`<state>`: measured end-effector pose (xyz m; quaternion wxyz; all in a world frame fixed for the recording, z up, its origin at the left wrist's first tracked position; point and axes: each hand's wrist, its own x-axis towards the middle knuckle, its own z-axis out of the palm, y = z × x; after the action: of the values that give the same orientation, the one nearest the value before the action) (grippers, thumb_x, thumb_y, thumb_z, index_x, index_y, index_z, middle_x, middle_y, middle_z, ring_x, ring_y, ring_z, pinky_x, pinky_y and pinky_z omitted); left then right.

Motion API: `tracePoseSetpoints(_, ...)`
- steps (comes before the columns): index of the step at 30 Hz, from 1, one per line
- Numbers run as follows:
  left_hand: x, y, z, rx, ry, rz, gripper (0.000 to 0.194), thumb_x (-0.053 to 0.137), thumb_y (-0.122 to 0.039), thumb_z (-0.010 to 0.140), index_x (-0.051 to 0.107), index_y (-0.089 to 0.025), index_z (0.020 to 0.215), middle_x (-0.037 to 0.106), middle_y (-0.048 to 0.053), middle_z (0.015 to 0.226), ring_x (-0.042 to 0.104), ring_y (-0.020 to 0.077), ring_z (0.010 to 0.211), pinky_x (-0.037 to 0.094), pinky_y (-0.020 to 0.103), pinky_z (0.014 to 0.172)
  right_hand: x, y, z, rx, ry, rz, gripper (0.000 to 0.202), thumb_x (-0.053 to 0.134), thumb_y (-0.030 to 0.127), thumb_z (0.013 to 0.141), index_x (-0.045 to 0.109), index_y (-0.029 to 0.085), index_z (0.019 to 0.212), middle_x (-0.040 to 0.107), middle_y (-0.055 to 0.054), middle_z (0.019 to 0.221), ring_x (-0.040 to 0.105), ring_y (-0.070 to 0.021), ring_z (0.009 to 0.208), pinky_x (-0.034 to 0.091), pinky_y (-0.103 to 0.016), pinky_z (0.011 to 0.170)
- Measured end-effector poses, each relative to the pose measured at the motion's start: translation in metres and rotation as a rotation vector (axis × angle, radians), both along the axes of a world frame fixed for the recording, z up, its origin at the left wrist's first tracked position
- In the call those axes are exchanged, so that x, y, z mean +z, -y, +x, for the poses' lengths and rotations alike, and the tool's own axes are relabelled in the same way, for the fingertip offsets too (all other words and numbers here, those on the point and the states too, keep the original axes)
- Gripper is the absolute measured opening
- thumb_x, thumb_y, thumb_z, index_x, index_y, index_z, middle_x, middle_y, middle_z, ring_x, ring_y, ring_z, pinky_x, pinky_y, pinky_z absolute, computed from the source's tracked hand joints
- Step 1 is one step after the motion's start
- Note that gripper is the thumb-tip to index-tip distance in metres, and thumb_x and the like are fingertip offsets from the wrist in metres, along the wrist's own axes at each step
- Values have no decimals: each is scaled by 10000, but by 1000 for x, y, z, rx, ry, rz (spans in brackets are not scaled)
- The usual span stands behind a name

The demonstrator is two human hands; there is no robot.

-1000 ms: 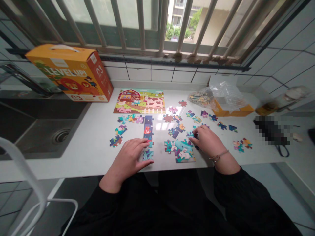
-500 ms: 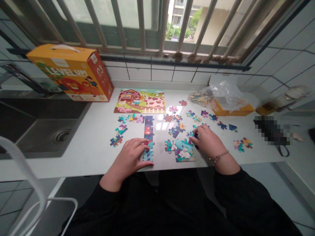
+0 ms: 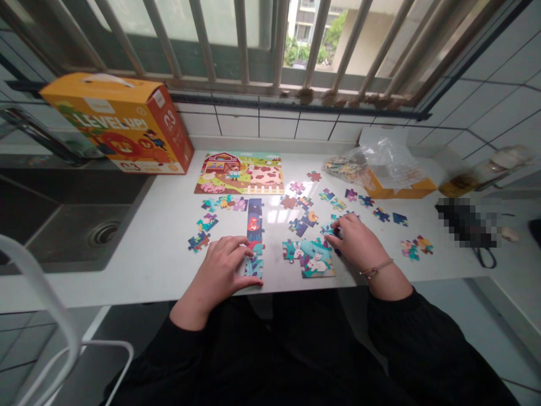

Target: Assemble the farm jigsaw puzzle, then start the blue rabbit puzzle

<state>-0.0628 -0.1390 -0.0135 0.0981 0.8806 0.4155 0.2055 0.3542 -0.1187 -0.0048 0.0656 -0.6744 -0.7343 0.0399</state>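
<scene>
My left hand (image 3: 223, 264) rests at the lower part of a joined vertical strip of puzzle pieces (image 3: 254, 219), thumb and fingers apart, with fingertips touching its left side. My right hand (image 3: 354, 239) is beside the upper right corner of a joined rabbit section (image 3: 318, 260); its thumb and fingers are drawn together, and what lies between them is too hidden to name. Loose puzzle pieces (image 3: 298, 226) lie between and above the hands, others (image 3: 208, 221) left of the strip. A finished-looking farm picture (image 3: 240, 173) lies flat behind the strip.
An orange box (image 3: 122, 127) stands at the back left by the black sink (image 3: 127, 217). At the back right are a plastic bag of sticks (image 3: 346, 166) and an open orange box (image 3: 401, 190). A bottle (image 3: 486, 172) and a blurred dark object (image 3: 465, 223) are farther right.
The fingers of my left hand have shifted slightly down along the strip. My right hand has hardly moved, and the pieces lie as before.
</scene>
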Motion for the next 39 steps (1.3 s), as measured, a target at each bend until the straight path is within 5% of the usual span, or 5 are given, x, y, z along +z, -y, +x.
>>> tracePoseSetpoints(9,-4,-1,0,-2,17,10,625,1014,-682,732,729,-233,1060,738,142,1377,667,377,1275,503,513,1070,1,2,-1,-6,-9,10,207,798,387,998,724,205,1064,668,-124,1173,699,-295,1066,562,-405,949)
tracePoseSetpoints(39,5,4,4,2,-1,21,483,909,-545,950,726,-253,1288,710,161,1432,673,383,1304,525,534,1076,2,5,-2,-19,-40,40,239,795,407,976,679,221,1070,672,-122,1160,700,-312,1050,567,-432,913)
